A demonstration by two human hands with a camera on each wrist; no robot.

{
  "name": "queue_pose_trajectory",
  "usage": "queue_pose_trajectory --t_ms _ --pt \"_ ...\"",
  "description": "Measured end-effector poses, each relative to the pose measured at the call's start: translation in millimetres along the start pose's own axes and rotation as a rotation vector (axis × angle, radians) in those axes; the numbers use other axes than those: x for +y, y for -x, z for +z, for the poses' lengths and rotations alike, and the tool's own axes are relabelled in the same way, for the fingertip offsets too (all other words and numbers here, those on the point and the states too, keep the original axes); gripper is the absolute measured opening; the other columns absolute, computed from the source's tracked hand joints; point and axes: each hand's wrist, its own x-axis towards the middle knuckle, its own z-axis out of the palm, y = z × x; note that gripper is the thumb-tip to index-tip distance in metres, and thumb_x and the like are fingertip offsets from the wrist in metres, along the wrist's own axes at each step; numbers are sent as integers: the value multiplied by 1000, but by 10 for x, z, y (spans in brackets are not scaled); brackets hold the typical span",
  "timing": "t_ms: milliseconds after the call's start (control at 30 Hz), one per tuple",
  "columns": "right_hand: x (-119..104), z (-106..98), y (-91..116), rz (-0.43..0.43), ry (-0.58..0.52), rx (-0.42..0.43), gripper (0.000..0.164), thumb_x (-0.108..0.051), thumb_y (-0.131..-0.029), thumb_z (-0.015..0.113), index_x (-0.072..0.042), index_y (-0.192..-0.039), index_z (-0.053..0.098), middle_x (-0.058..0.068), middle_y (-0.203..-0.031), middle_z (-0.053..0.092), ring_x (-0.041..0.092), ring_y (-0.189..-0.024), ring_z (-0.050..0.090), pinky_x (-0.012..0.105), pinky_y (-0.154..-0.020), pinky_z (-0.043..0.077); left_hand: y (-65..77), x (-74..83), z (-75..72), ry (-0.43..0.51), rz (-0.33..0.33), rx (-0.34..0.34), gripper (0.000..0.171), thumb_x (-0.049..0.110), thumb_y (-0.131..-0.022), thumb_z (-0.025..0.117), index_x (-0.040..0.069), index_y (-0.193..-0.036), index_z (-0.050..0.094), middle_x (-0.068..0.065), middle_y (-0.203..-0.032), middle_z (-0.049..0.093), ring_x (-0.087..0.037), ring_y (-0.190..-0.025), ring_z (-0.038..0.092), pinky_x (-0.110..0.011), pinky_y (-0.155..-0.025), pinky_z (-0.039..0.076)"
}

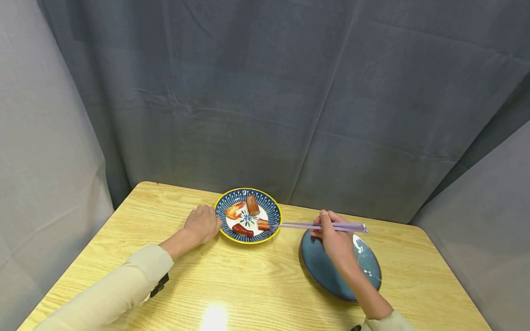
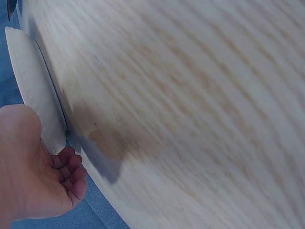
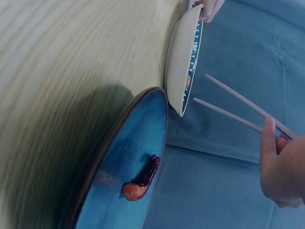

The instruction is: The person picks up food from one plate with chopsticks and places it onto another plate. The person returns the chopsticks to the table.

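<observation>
At the back of the table stands a blue-and-white patterned plate with a yellow edge. My left hand grips its left rim, with the fingers curled there in the left wrist view. On the plate lie a shrimp, a brown block of food, a dark red drumstick-like piece and a small layered piece of meat. My right hand holds a pair of lilac chopsticks. Their tips are spread apart near the plate's right side, nothing between them in the right wrist view.
Below my right hand is a dark blue plate with white blossoms. A curved dark red piece of food with an orange end lies on it. Grey curtains hang behind the wooden table and at its sides.
</observation>
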Motion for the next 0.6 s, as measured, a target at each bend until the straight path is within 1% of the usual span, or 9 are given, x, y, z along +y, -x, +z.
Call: queue_pose_trajectory --t_ms 100,200,300,400,533,600 --pt "2 48 -27 -16 5 -9 38 -22 -105 51 9 -86 62 19 -83 63 22 -69 70 32 -64 58 2 2 0 1 -6 -4 35 26 -102 34 -6 -94 48 -16 -87 43 -32 -88 45 -46 -80 44" --pt "8 99 -49 -21 38 -1 38 -23 -105 50 7 -84 63 17 -79 65 21 -66 70 29 -57 55 0 4 -3 0 -5 -12 36 26 -102 34 -6 -94 48 -16 -87 43 -32 -88 45 -46 -79 43" --pt "12 155 -79 -20 55 13 37 -24 -104 51 4 -83 64 14 -77 67 18 -63 69 26 -49 50 0 2 -1 -5 -4 -19 36 26 -102 34 -6 -94 48 -16 -87 43 -32 -88 45 -45 -79 44" --pt "17 214 -113 -18 4 24 37 -21 -103 52 6 -82 63 15 -77 66 17 -62 69 26 -52 53 0 -2 1 -1 -3 -20 36 26 -102 34 -6 -94 48 -16 -87 43 -31 -88 45 -45 -80 44" --pt "10 282 -138 -24 -64 25 36 -16 -103 53 11 -79 62 18 -78 64 17 -61 68 32 -61 58 1 -6 6 7 -3 -15 36 26 -102 34 -6 -94 48 -16 -87 43 -32 -88 45 -46 -80 44" --pt "12 307 -148 -21 -56 27 36 -15 -102 52 10 -79 62 18 -78 64 16 -61 68 31 -61 58 1 -7 7 11 -3 -12 36 26 -103 34 -6 -94 48 -16 -86 43 -32 -88 45 -46 -80 44"
